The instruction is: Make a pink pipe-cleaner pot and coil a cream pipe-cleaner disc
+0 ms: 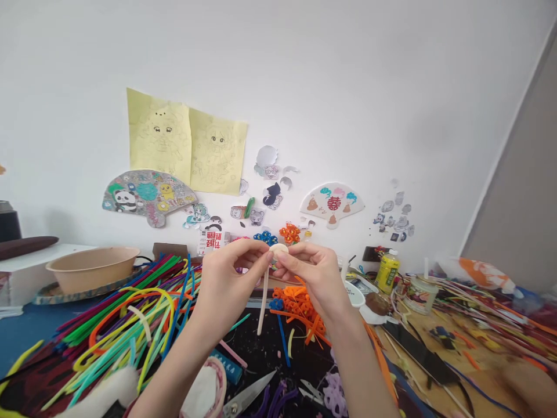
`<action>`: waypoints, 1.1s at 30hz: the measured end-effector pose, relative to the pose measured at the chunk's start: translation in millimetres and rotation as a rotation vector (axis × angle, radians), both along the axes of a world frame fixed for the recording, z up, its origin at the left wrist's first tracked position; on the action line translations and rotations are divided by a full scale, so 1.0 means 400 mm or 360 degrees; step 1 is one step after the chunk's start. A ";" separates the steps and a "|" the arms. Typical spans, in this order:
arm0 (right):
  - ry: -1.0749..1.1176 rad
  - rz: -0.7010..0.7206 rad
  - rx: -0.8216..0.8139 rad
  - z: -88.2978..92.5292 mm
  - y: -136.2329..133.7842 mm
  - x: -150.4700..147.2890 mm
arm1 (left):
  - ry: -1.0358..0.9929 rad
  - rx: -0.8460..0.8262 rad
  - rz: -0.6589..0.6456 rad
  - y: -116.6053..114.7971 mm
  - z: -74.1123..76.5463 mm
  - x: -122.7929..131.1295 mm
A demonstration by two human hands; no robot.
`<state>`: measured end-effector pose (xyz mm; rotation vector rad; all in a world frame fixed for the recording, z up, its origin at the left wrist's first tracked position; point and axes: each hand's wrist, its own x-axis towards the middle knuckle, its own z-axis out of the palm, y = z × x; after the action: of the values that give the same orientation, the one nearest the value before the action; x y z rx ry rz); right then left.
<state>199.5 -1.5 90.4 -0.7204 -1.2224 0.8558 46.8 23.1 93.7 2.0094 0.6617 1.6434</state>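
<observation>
Both my hands are raised above the table, fingertips meeting. My left hand (pixel 228 276) and my right hand (pixel 311 273) pinch a cream pipe cleaner (pixel 262 305) between them. Its top is coiled into a small flat disc (pixel 279 250) held at my fingertips, and the straight tail hangs down between my wrists. Below them lies a pile of orange pipe cleaner pieces (pixel 300 310) on a dark mat (pixel 265 354).
A large heap of coloured pipe cleaners (pixel 130 325) covers the left of the table. Scissors (pixel 248 396) lie near the front edge. A tan bowl (pixel 91 268) stands at back left, a yellow bottle (pixel 387 271) and a jar (pixel 420 293) at right. Paper fans and stickers hang on the wall.
</observation>
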 end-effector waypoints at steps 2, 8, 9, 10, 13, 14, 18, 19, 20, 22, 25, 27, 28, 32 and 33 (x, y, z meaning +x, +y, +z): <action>-0.0002 0.0015 -0.0038 0.000 0.001 0.001 | 0.0010 -0.0012 -0.0004 -0.003 0.002 -0.002; -0.0169 0.0030 -0.0041 0.001 0.001 0.019 | 0.0096 -0.0081 -0.0154 -0.001 0.013 -0.014; -0.0183 0.0010 -0.0030 0.002 -0.001 0.023 | 0.0108 -0.0082 -0.0166 0.000 0.013 -0.015; -0.0192 -0.0006 -0.0018 0.004 -0.003 0.026 | 0.0123 -0.0082 -0.0170 0.001 0.013 -0.016; -0.0230 -0.0019 0.0019 0.006 -0.009 0.034 | 0.0178 -0.0075 -0.0155 0.005 0.012 -0.016; -0.0251 -0.0025 0.0025 0.005 -0.010 0.036 | 0.0196 -0.0071 -0.0149 0.006 0.012 -0.016; -0.0336 -0.0098 0.0022 0.003 -0.006 0.037 | 0.0270 -0.0052 -0.0139 0.007 0.012 -0.020; -0.0353 -0.0113 0.0021 0.003 -0.005 0.037 | 0.0293 -0.0047 -0.0138 0.006 0.012 -0.022; -0.0367 -0.0124 0.0019 0.003 -0.005 0.036 | 0.0319 -0.0042 -0.0135 0.006 0.013 -0.024; -0.0389 -0.0135 0.0009 0.004 -0.006 0.034 | 0.0368 -0.0020 -0.0125 0.005 0.017 -0.028; -0.0425 -0.0100 -0.0019 0.007 -0.010 0.032 | 0.0407 0.0006 -0.0125 0.006 0.023 -0.031; -0.0430 -0.0075 -0.0018 0.007 -0.011 0.031 | 0.0404 0.0010 -0.0128 0.007 0.025 -0.030; -0.0422 -0.0073 -0.0017 0.007 -0.011 0.030 | 0.0391 0.0008 -0.0123 0.007 0.025 -0.029; -0.0327 -0.0103 -0.0034 0.007 -0.009 0.025 | 0.0300 -0.0053 -0.0146 0.015 0.017 -0.025; -0.0301 -0.0111 -0.0038 0.007 -0.009 0.023 | 0.0278 -0.0076 -0.0161 0.018 0.014 -0.024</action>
<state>208.9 -5.1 93.3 -0.8740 -1.3485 0.7586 37.2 30.3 99.4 2.1318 0.6419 1.3934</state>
